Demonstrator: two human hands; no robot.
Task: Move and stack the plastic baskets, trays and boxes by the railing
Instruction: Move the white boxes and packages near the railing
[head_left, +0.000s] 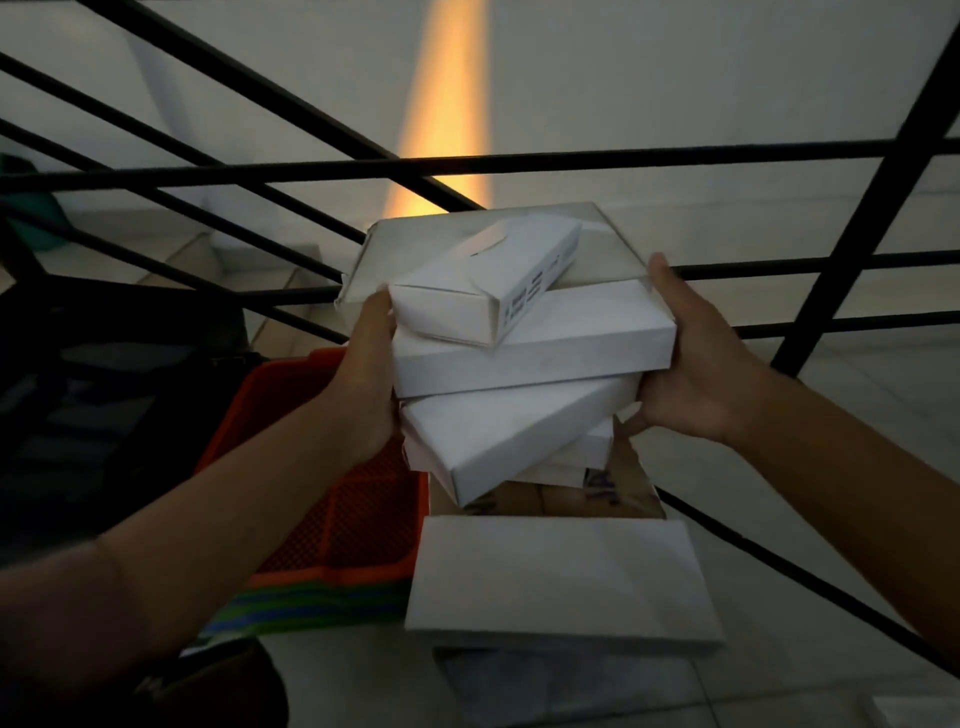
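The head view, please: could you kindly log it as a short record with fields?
held load: stack of white boxes, askew, small box on top
left hand: left hand grips the stack's left side
right hand: right hand grips the stack's right side
below the stack: white flat box on a cardboard box
to the left: orange basket with mesh floor, nested on coloured ones
background: black railing, pale wall behind it
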